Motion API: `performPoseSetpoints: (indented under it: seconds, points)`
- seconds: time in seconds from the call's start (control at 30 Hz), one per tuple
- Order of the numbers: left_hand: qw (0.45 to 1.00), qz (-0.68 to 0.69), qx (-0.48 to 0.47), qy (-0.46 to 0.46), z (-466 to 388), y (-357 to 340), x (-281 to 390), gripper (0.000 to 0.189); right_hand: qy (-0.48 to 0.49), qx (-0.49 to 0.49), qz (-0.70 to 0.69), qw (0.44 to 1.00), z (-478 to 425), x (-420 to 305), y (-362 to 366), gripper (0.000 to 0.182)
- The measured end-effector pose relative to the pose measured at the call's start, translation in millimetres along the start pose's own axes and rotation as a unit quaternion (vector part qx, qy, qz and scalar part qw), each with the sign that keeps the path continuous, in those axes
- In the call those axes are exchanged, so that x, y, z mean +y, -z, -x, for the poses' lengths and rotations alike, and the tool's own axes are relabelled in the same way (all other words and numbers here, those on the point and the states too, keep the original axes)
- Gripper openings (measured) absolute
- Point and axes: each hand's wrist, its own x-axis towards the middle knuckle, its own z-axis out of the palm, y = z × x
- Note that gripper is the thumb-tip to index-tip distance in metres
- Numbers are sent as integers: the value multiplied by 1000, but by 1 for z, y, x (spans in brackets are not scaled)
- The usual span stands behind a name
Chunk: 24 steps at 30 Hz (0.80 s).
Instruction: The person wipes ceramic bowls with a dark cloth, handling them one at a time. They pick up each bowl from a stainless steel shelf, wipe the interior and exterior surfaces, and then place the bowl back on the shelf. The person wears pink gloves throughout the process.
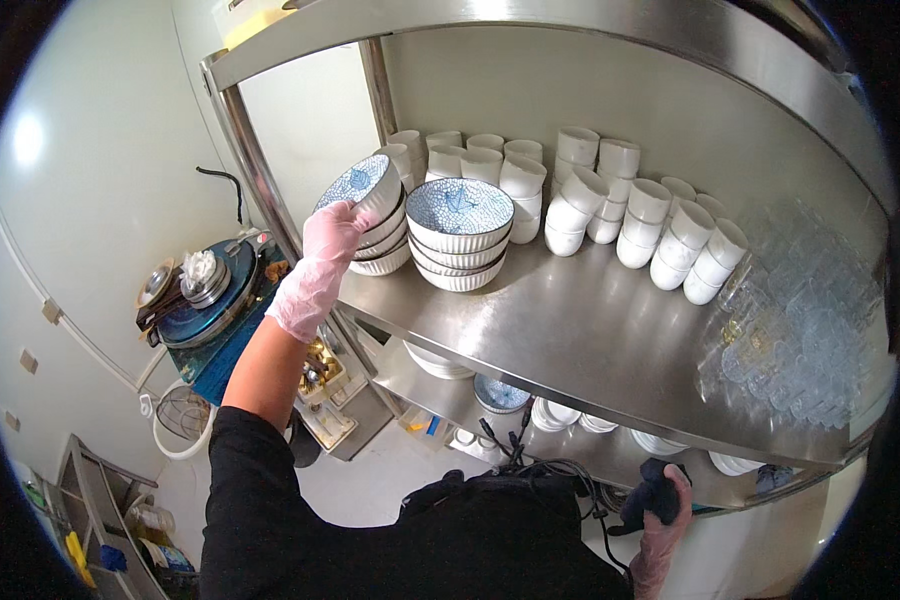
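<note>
My left hand (335,232), in a pink glove, grips the rim of a blue-and-white patterned bowl (375,187), which tilts on top of a stack of ribbed bowls (381,262). Touching or very close on its right is a second stack of such bowls (461,240) on the steel shelf (555,315). Low at the right, my right hand (671,491), also gloved, is closed around a dark cloth (654,495), below the edge of the shelf. Part of that hand is hidden by the cloth.
Stacked white cups (570,206) line the shelf's back; clear glassware (802,345) fills its right end. The lower shelf (420,382) carries plates (439,364) and a patterned bowl (502,394). A steel post (259,165) stands left, near a round blue-topped appliance (206,292). Black cables (562,465) hang before me.
</note>
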Motion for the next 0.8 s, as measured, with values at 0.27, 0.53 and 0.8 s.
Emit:
performPoseSetpoints:
  seconds: [0.27,0.53,0.8]
  points:
    - [933,353,68,-23,40,61,35,35,186,52,66,979,-18,16,-4,62]
    - [810,576,-100,38,162,94,106,55,279,-7,-42,959,-33,-37,-1,54]
    - [713,566,-368,191,264,40,129,34,390,-57,8,919,-58,-72,-22,45]
